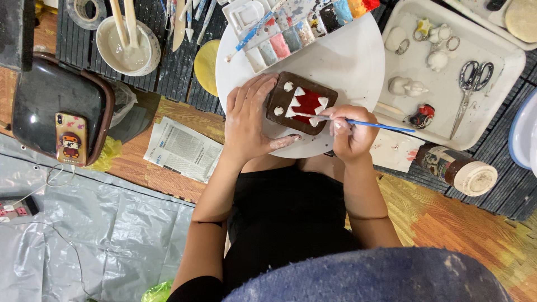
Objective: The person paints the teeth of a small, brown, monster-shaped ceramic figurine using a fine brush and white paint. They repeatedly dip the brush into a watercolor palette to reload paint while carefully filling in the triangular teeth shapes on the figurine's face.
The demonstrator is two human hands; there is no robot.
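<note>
Brush (369,123) is pinched in the closed right hand (349,133), its tip seemingly touching a white tooth on the plaque (301,102). The plaque, brown with a red mouth, is steadied on the round board (347,61) by the left hand (250,120), fingers spread flat along its left edge. A paint palette (305,25) lies just beyond.

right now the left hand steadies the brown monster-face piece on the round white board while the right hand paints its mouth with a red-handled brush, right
Not quite: the brush has a blue handle, not red, as the head view shows. The rest holds: the left hand steadies the brown monster-face piece on the round white board while the right hand paints its mouth.
</note>
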